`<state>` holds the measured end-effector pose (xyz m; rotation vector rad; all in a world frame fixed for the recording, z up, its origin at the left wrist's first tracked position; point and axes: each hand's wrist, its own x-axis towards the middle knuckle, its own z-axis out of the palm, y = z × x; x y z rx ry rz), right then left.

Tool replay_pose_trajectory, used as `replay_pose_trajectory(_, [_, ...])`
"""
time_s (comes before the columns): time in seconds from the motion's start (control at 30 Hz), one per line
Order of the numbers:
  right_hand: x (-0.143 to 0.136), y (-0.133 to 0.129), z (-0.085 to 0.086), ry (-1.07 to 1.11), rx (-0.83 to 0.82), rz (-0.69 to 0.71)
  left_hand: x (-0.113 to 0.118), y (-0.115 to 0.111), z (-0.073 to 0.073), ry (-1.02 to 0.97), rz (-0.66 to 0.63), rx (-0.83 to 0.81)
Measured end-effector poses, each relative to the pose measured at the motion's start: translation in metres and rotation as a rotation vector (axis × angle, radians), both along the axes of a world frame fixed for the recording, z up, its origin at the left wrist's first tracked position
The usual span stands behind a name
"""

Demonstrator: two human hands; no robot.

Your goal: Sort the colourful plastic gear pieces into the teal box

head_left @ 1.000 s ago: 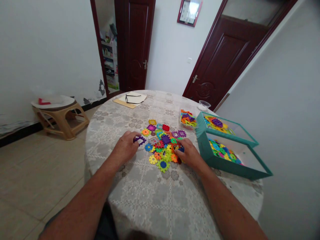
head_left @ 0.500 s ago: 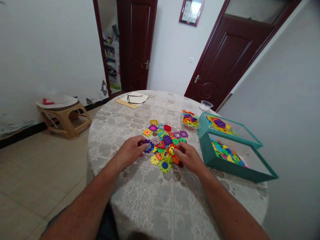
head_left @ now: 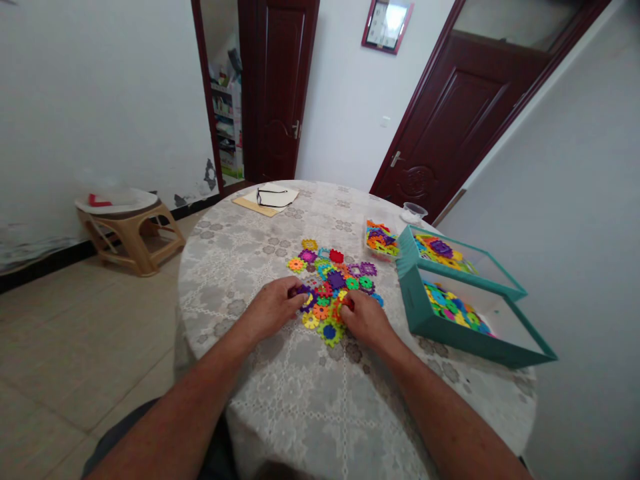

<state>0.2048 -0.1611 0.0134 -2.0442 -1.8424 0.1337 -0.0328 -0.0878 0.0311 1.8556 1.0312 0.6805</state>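
Colourful toothed plastic pieces lie joined or piled at the middle of the round table, among them a dark purple square piece (head_left: 336, 279) and a lime green piece with a blue centre (head_left: 330, 331). On the left side of the pile, my left hand (head_left: 281, 303) pinches a purple piece (head_left: 306, 298) between thumb and fingers. My right hand (head_left: 364, 315) is closed on a red-orange piece (head_left: 339, 308) at the pile's right front; its fingers partly cover that piece. A yellow round piece (head_left: 310, 320) rests between the hands at the front edge of the pile.
A teal box (head_left: 480, 347) with two compartments of pieces stands on the right. Behind it are a clear tub of pieces (head_left: 381, 240) and a clear bowl (head_left: 414, 212). Glasses (head_left: 273, 198) lie on papers at the back left. A stool (head_left: 133, 239) stands left of the table (head_left: 320, 413).
My right hand has moved left and inward over the pile, uncovering a blue piece at the right. My left hand has shifted slightly right with its fingers still at the purple piece.
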Motion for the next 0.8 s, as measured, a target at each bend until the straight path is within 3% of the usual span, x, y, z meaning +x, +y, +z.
replay_pose_trajectory(0.23, [0.0001, -0.0027, 0.0028, 0.072, -0.023, 0.06, 0.0034, -0.004, -0.0013, 0.02, -0.007, 0.023])
replay_pose_trajectory(0.5, [0.0028, -0.0032, 0.0042, -0.004, -0.042, 0.182, 0.006, -0.0072, 0.0055, -0.018, 0.009, -0.047])
replay_pose_trajectory(0.67, [0.0048, -0.0032, -0.0001, -0.069, -0.005, 0.14, 0.0074, -0.0083, 0.0053, -0.075, -0.008, -0.101])
replay_pose_trajectory(0.8, [0.0067, -0.0022, 0.0014, 0.014, 0.111, 0.099, 0.0091, -0.0079, 0.0017, -0.072, 0.0, -0.114])
